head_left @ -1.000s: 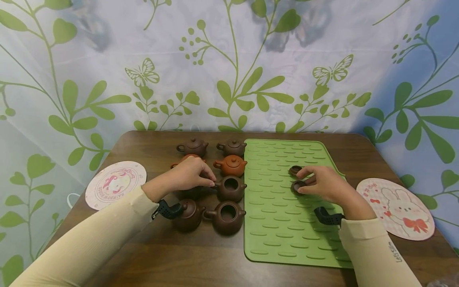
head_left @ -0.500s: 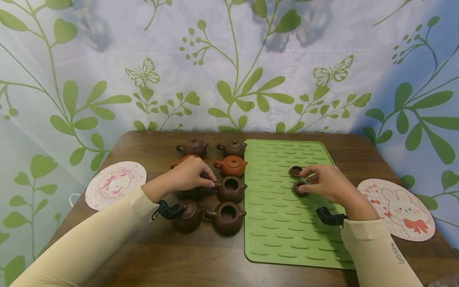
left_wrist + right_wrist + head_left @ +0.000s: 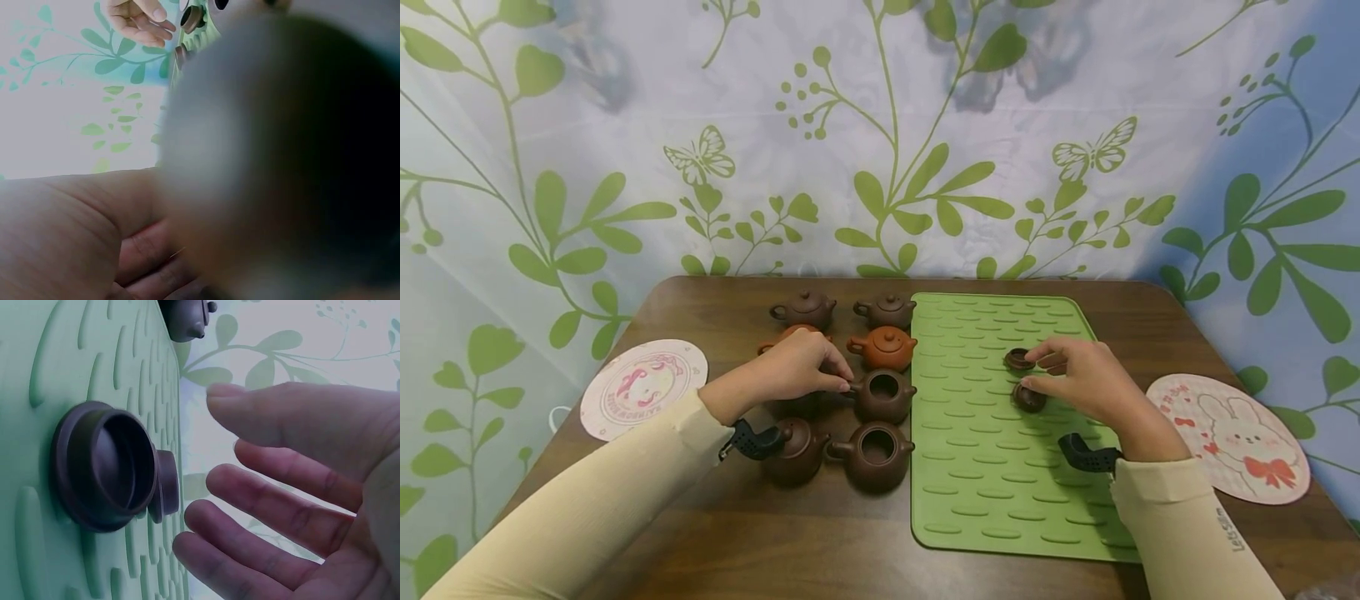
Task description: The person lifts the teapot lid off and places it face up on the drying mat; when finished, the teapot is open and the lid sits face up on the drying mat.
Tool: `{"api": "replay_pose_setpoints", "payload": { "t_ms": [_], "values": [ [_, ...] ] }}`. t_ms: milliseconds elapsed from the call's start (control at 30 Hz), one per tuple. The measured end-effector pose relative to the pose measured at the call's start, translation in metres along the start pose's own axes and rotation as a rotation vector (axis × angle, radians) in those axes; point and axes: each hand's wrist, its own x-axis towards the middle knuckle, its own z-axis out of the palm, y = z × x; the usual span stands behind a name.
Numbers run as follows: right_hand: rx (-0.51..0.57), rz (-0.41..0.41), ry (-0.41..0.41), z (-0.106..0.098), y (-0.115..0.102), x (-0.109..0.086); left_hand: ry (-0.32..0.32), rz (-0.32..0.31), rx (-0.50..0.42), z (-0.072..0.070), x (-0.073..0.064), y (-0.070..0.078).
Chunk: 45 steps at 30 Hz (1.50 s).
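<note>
Now loosely spread-fingered with nearer right hand, holding nothing | directly beneath, apart: small round dark-brown clay lid on ribbed green mat | farther left, pinching with left hand: lidless dark-brown clay teapot, spoutless side

Brown teapot, brown lids, green mat, leaf-patterned backdrop

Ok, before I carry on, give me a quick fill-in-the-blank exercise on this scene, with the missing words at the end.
1. The two loose lids lie on the ____ mat.
2. The left grip is at the ____ of a lidless teapot.
3. Of the four teapots lined up along the mat's edge, ____ have no lid.
4. The right grip holds ____.

Missing words: green; handle; two; nothing.
</note>
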Motion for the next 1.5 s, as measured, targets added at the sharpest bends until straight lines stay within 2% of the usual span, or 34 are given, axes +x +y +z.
{"api": "replay_pose_setpoints", "payload": {
  "t_ms": [300, 567, 900, 1033, 1200, 1367, 1500],
  "values": [
    [-0.013, -0.028, 0.032, 0.006, -0.007, 0.001, -0.006, -0.006, -0.008, 0.001, 0.000, -0.001],
    [-0.020, -0.088, 0.053, 0.010, -0.009, 0.003, -0.008, 0.014, 0.015, 0.000, 0.002, 0.002],
    [-0.021, -0.109, 0.046, 0.014, -0.017, 0.007, 0.003, -0.036, -0.050, -0.013, 0.002, 0.011],
    [-0.027, -0.123, 0.030, 0.016, -0.024, 0.012, 0.031, -0.056, -0.008, -0.019, 0.005, 0.012],
    [-0.023, -0.165, 0.022, 0.020, -0.038, 0.023, 0.101, -0.073, 0.012, -0.026, 0.014, 0.010],
    [-0.031, -0.203, 0.015, 0.028, -0.052, 0.039, 0.177, -0.096, -0.022, -0.029, 0.024, 0.004],
    [-0.015, -0.229, -0.019, 0.034, -0.065, 0.053, 0.187, -0.144, -0.073, -0.029, 0.029, 0.000]
  ]
}}
